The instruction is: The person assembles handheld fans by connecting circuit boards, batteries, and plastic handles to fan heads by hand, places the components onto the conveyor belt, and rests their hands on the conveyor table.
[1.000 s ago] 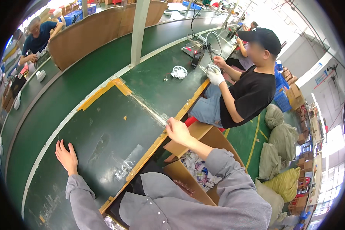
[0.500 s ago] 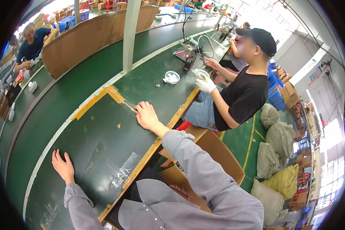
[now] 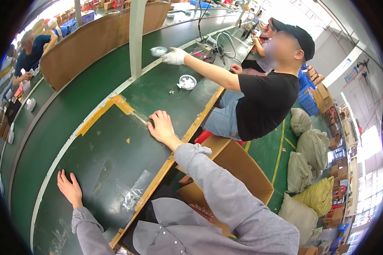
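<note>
Down near the right hand (image 3: 160, 127), open cardboard box (image 3: 252, 172), contents mostly hidden

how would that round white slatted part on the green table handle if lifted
The slatted white part looks plastic, so probably light and stiff. Being thin-ribbed, it might snap if squeezed. Being round, it could roll on edge.

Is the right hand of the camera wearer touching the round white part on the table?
No, the right hand rests on the table, clearly apart from the white part.
</note>
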{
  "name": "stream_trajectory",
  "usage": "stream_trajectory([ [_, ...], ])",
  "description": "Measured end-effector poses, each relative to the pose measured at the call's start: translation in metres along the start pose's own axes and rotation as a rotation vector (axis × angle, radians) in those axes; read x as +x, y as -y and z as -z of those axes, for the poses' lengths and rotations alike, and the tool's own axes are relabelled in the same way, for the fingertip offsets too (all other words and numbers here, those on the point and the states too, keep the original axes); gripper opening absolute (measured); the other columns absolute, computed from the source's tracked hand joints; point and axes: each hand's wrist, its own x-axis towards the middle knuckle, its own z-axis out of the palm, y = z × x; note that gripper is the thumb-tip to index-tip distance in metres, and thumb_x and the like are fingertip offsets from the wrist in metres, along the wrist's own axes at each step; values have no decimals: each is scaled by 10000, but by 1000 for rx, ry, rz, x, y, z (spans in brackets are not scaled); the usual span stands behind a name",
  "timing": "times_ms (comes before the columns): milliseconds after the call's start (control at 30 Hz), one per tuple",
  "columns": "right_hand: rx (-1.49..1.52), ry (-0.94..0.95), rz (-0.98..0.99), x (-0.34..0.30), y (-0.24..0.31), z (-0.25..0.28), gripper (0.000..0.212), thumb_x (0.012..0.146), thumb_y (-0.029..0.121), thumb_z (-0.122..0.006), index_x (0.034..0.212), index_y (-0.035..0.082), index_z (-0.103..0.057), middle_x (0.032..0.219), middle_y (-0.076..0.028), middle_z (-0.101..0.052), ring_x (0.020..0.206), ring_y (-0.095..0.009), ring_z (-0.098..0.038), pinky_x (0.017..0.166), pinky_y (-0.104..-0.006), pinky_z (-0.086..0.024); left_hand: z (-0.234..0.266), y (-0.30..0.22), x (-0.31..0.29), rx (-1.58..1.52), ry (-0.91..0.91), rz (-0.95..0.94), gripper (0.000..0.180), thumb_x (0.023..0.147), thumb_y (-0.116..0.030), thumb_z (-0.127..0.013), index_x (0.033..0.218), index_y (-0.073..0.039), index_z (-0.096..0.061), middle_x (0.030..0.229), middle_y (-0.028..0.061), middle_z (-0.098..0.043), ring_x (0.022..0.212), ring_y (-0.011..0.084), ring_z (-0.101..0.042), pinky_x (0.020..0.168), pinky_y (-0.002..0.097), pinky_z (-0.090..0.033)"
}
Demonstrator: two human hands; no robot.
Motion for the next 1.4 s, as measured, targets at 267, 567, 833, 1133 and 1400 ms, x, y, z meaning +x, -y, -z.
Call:
stream_trajectory([
  [267, -51, 9, -22, 0, 4, 2, 273, 808, 213, -679, 996, 33, -599, 1045, -134, -535, 1060, -313, -489, 958, -428, -402, 1, 0, -1, 12, 0, -5, 455, 978, -325, -500, 1340, -50, -512, 1433, 133, -458, 1315, 313, -415, 1131, 430, -282],
  [567, -119, -13, -13, 1, 1, 1, 292, 822, 247, -661, 991, 25, -578, 1043, -135, -524, 1061, -310, -487, 963, -423, -396, 2, -4, 2, -3, 24, -9, 481, 981, -340, -502, 1360, -43, -496, 1445, 149, -447, 1325, 323, -408, 1126, 422, -292],
  [833, -135, -9, -13, 0, 2, -1, 273, 809, 224, -686, 979, 33, -594, 1034, -123, -535, 1060, -302, -502, 956, -425, -407, 0, -2, -1, -13, -35, -34, 471, 974, -331, -518, 1342, -37, -508, 1424, 150, -465, 1305, 332, -426, 1122, 434, -291],
  [1133, -121, -20, 5, 0, -1, -5, 287, 809, 235, -674, 980, 20, -590, 1034, -138, -540, 1045, -312, -506, 937, -431, -410, 41, -86, -8, -410, -155, -388, 107, 884, -101, -627, 958, -24, -619, 988, 120, -647, 965, 314, -598, 873, 414, -449],
  [1400, -154, -7, -7, -7, -8, -13, 268, 815, 248, -660, 956, 32, -585, 1005, -148, -539, 1010, -332, -507, 888, -446, -412, 209, -271, -54, -1585, 323, -819, 142, 892, -108, -539, 868, -16, -644, 768, 115, -686, 723, 248, -668, 743, 420, -544],
])
